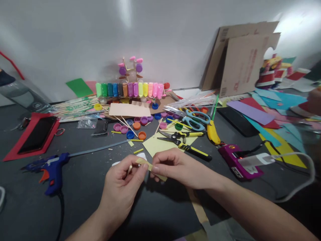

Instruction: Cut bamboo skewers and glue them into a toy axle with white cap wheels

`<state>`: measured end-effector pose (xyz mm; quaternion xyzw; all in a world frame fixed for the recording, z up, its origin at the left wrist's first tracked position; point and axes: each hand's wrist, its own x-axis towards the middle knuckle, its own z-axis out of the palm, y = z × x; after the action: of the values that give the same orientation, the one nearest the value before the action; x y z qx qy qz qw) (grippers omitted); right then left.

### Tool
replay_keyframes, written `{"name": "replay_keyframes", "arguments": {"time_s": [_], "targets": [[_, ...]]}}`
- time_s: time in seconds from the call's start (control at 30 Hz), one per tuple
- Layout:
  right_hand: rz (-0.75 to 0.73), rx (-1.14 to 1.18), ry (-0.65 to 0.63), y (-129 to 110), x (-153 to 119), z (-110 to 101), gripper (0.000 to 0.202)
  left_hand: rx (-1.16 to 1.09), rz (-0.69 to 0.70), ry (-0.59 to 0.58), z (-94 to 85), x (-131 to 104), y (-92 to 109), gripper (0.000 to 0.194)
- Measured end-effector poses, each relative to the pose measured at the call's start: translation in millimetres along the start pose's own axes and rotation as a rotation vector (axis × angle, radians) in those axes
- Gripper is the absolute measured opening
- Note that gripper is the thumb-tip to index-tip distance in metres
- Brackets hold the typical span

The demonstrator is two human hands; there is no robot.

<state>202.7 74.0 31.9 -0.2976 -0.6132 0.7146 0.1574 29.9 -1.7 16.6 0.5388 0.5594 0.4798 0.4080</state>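
Observation:
My left hand (121,187) pinches one end of a narrow yellow paper strip (142,162) between thumb and fingers. A short pale stick (129,169) also pokes out from its curled fingers. My right hand (175,167) grips the other end of the strip, thumb on top. The two hands nearly meet above the dark table. Just beyond them lies a pale yellow paper sheet (152,144), with yellow-and-black pliers (190,149) on it. A small white object (142,156) is partly hidden behind my hands.
A blue glue gun (56,177) lies at left, its cord running forward. Blue-handled scissors (195,120), bottle caps (136,126) and a yellow cutter (213,133) lie ahead. At right are a purple power strip (230,164) with cables and a black phone (238,121). Cardboard (243,63) leans behind.

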Motion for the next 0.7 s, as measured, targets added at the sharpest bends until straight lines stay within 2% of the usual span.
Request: {"name": "replay_keyframes", "arguments": {"time_s": [0.1, 0.23, 0.33, 0.47, 0.57, 0.7], "targets": [[0.046, 0.088, 0.010, 5.0, 8.6, 2.1, 0.039, 0.243, 0.216, 0.017, -7.7, -1.0, -7.9, 0.014], [0.109, 0.235, 0.043, 19.6, 14.0, 4.2, 0.040, 0.477, 0.424, -0.093, -13.4, -0.5, -19.5, 0.030], [0.126, 0.251, 0.047, 27.5, 14.2, 4.7, 0.033, 0.550, 0.450, -0.129, -13.0, 2.0, -23.4, 0.030], [0.131, 0.247, 0.083, 29.1, 11.6, 6.1, 0.028, 0.631, 0.460, -0.093, -9.0, 1.5, -23.9, 0.027], [0.112, 0.223, 0.088, 26.9, 8.2, 8.4, 0.031, 0.681, 0.460, -0.067, -6.7, -2.4, -22.0, 0.026], [0.097, 0.173, 0.055, 23.6, 3.9, 11.5, 0.039, 0.620, 0.468, -0.071, -6.8, -6.9, -15.4, 0.026]]}}
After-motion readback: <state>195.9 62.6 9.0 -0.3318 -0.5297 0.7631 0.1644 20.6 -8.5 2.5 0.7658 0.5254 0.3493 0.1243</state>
